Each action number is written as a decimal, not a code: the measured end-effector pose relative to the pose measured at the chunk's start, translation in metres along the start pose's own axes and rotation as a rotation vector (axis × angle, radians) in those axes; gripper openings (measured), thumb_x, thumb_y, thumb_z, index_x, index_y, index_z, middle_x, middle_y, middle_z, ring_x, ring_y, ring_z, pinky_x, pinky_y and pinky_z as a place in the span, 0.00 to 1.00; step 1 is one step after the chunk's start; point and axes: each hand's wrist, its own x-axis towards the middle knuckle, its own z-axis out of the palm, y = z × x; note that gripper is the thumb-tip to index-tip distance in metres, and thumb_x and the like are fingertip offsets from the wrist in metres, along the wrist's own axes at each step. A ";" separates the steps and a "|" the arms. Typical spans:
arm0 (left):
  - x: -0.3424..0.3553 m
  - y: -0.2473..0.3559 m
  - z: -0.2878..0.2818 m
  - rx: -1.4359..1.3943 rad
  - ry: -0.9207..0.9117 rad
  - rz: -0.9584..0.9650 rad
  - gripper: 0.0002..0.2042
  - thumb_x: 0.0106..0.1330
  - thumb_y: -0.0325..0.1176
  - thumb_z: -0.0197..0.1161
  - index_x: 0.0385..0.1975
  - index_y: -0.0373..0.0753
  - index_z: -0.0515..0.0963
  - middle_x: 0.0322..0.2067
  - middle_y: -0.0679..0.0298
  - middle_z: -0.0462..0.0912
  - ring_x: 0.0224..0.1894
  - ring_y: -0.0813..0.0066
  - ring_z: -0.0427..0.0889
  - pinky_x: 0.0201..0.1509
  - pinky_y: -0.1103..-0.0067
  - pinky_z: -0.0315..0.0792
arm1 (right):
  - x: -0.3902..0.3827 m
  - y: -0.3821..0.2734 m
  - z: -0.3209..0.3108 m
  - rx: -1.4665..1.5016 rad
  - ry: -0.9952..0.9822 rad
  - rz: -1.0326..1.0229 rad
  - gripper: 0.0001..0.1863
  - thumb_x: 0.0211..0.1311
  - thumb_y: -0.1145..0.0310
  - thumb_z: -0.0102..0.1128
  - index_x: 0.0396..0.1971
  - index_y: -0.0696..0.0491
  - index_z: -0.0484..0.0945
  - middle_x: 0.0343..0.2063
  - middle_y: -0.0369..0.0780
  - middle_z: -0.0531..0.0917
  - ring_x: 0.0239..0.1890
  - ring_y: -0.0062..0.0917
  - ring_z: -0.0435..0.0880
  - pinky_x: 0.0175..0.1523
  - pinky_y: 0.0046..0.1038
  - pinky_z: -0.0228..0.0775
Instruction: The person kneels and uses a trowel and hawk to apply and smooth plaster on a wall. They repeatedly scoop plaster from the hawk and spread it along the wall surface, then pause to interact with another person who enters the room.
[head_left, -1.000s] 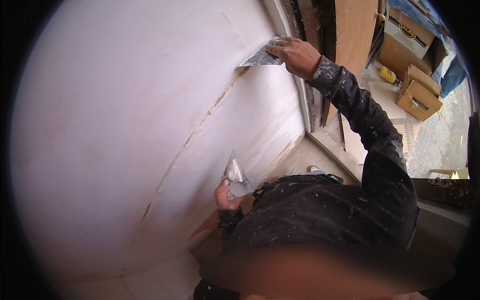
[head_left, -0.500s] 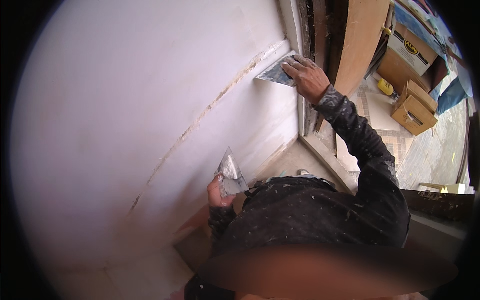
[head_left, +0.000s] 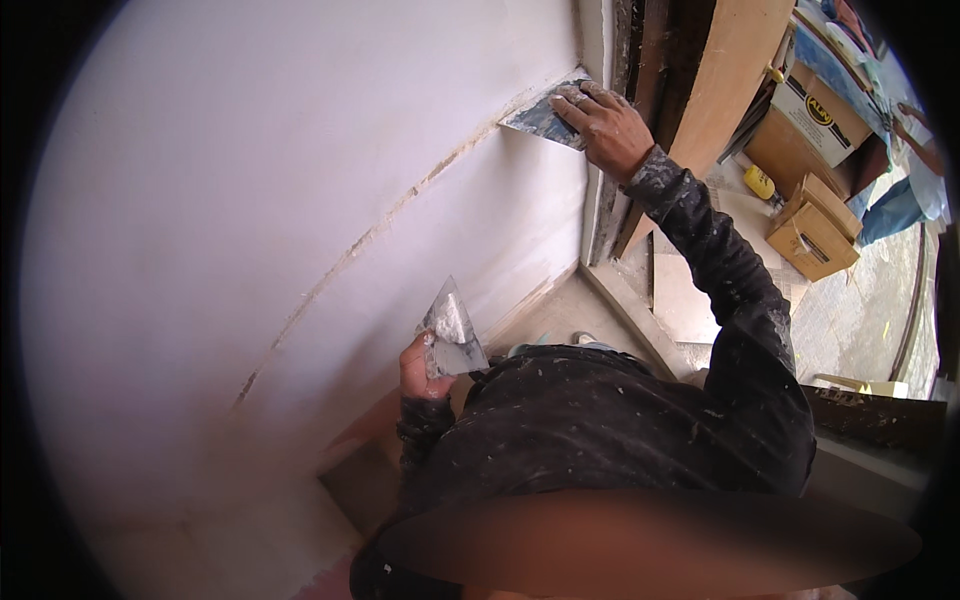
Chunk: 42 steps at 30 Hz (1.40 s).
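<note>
My right hand [head_left: 615,130] is closed on a flat putty knife [head_left: 545,122], fingers spread over its smeared, dark-stained metal blade. The blade lies against the white wall [head_left: 200,180], over the upper end of a rough, pale brown crack line [head_left: 370,235], close to the door frame. Low in front of my body, my left hand [head_left: 425,372] grips a second putty knife [head_left: 455,340], its blade pointing up and carrying a whitish, putty-like smear. That knife is held off the wall. Its handle is mostly hidden by the hand.
A wooden door [head_left: 735,75] stands open beyond the door frame [head_left: 600,190]. Past the threshold are cardboard boxes [head_left: 815,230], a yellow bottle [head_left: 760,182] and a person in blue trousers [head_left: 895,208]. A dark ledge [head_left: 875,415] lies at my right.
My right hand has moved the putty knife up onto the upper end of the crack line. The left hand holds its knife much as before. The view has shifted slightly.
</note>
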 end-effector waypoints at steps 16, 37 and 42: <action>0.002 0.002 -0.014 -0.085 -0.053 0.065 0.18 0.67 0.32 0.49 0.53 0.31 0.68 0.49 0.53 0.77 0.50 0.59 0.76 0.57 0.63 0.70 | -0.035 0.004 0.034 0.372 0.222 0.185 0.25 0.58 0.79 0.48 0.57 0.51 0.70 0.52 0.45 0.77 0.57 0.39 0.73 0.60 0.33 0.65; 0.003 0.013 0.007 -0.036 -0.117 -0.022 0.17 0.66 0.33 0.51 0.52 0.32 0.70 0.47 0.54 0.78 0.48 0.60 0.78 0.54 0.64 0.72 | -0.020 -0.065 0.012 0.235 0.263 0.055 0.32 0.55 0.74 0.55 0.63 0.43 0.64 0.65 0.37 0.63 0.65 0.40 0.61 0.68 0.44 0.53; 0.005 0.012 -0.001 -0.038 -0.137 -0.057 0.17 0.65 0.33 0.52 0.51 0.32 0.70 0.47 0.55 0.78 0.48 0.61 0.78 0.55 0.65 0.71 | -0.016 -0.053 0.027 0.073 0.137 -0.044 0.28 0.58 0.73 0.49 0.61 0.46 0.67 0.60 0.39 0.70 0.65 0.39 0.63 0.67 0.43 0.55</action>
